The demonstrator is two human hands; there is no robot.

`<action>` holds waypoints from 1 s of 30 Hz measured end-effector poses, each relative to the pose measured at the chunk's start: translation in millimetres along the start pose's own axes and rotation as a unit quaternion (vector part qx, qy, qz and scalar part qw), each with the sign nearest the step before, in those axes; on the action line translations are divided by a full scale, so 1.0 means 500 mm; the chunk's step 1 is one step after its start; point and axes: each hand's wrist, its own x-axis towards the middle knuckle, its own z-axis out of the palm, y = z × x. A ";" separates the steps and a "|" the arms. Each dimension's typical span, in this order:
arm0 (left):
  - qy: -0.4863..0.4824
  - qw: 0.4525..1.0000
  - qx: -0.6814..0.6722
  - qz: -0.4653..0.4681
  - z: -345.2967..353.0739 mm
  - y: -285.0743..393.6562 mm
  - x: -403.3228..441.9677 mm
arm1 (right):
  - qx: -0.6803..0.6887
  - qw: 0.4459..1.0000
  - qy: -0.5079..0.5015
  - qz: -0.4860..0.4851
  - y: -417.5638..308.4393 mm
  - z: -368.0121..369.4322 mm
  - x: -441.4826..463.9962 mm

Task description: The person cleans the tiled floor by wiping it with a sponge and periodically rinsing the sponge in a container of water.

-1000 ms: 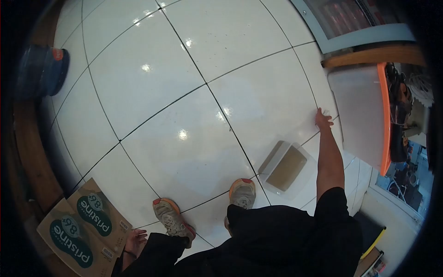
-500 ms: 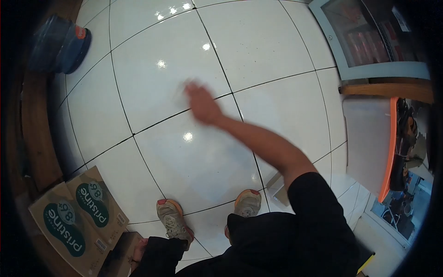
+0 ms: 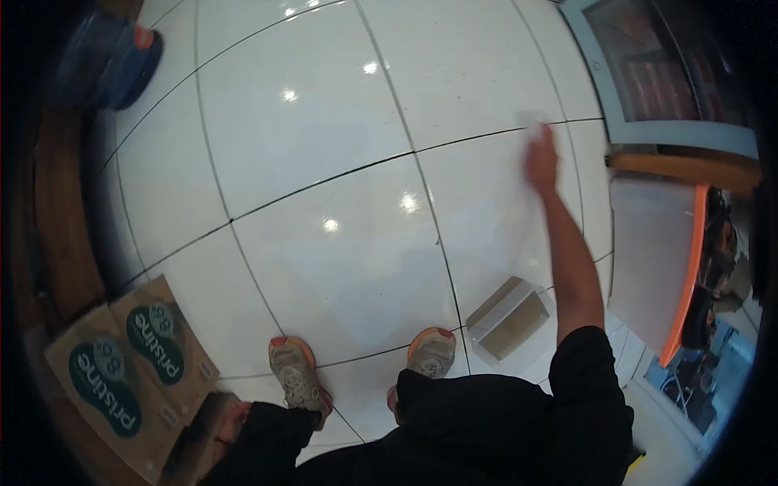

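Right hand (image 3: 542, 162): yours, arm stretched forward and to your right, low over the floor (image 3: 332, 283) of glossy white tiles with dark joints. Blurred; you cannot tell from this view how far the grip is closed.

Pale scrap (image 3: 532, 119): at the fingertips of that hand, by the tile joint; smeared, material unclear. Whether your fingers hold it or only touch it cannot be told.

Left hand (image 3: 232, 422): yours, low on the left side, beside a brown box (image 3: 203, 429); finger spread too dark to judge, contact uncertain.

Tub (image 3: 506, 306): one, pale, rectangular, on the floor just beyond your right shoe (image 3: 431, 354), between it and your right forearm; grey-brown inside, contents not identifiable.

Cartons (image 3: 130, 381): brown cardboard, green "pristine 8.6+" labels, at your left, near your left shoe (image 3: 297, 374).

Jug (image 3: 113, 65): blue, red-orange label, far left, beside a wooden beam (image 3: 61, 227).

Cabinet (image 3: 681, 134): pale-framed glass door, red items behind it, far right.

Bin (image 3: 652, 259): translucent wall, orange rim, dark articles within; right of your right forearm, well apart from the tub.
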 end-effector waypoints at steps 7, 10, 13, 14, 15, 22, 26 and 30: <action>0.017 0.998 -0.002 0.057 -0.059 -0.014 0.015 | -0.097 0.919 -0.012 0.383 0.201 -0.056 -0.002; 0.027 0.996 0.023 0.077 -0.027 -0.008 0.026 | -0.126 0.966 -0.016 0.225 -0.024 -0.003 -0.016; -0.001 0.985 0.047 0.168 0.046 0.026 0.024 | -0.105 0.994 0.031 0.008 -0.287 0.118 -0.094; -0.039 0.978 0.030 0.200 0.064 0.030 0.027 | -0.061 0.996 0.040 -0.046 -0.394 0.154 -0.141; -0.076 0.969 0.014 0.234 0.079 0.033 0.030 | 0.002 0.995 0.010 -0.101 -0.507 0.164 -0.208; -0.330 0.899 0.014 0.287 0.130 0.083 0.024 | 0.257 0.758 -0.420 -0.427 -0.984 0.148 -0.673; -0.372 0.890 0.103 0.242 0.107 0.078 0.051 | 0.204 0.767 -0.381 -0.474 -0.961 0.162 -0.623; -0.343 0.916 0.061 0.200 0.093 0.070 0.075 | -0.005 0.921 -0.170 -0.352 -0.749 0.167 -0.351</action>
